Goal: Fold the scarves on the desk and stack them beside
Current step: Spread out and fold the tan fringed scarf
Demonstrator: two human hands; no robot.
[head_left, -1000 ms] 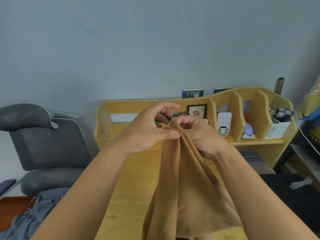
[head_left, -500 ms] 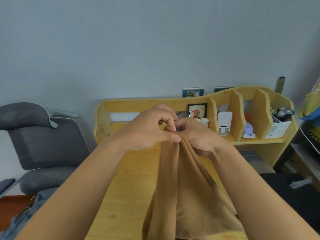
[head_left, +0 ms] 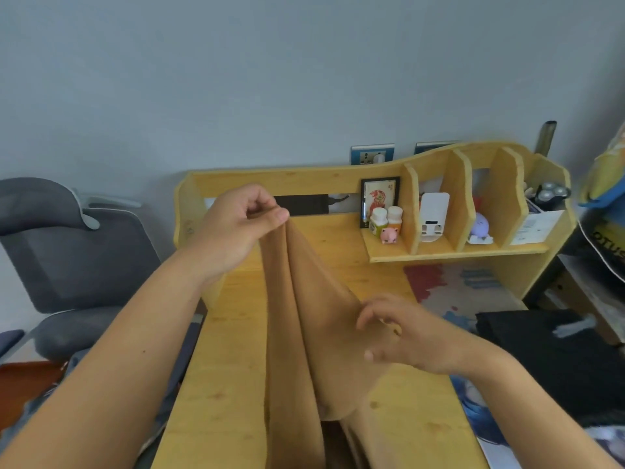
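Observation:
A tan scarf [head_left: 297, 319] hangs in long folds over the wooden desk [head_left: 230, 384]. My left hand [head_left: 236, 225] pinches its top end between thumb and fingers, held high near the desk's back board. My right hand [head_left: 406, 336] is lower and to the right, fingers spread and loosely bent against the scarf's right edge, gripping nothing that I can see. A dark piece of cloth [head_left: 333, 441] shows under the scarf at the bottom edge. On the right lie a patterned red, blue and white cloth [head_left: 453, 286] and a black cloth [head_left: 568, 360].
A wooden shelf unit [head_left: 456, 204] at the desk's back right holds a framed picture, small bottles, a pink pig figure, a white device and a shaver. A grey office chair [head_left: 67, 252] stands to the left. Clutter fills the far right.
My right hand let go of the scarf's top and dropped down and to the right along its edge. My left hand kept its pinch and moved slightly left and up.

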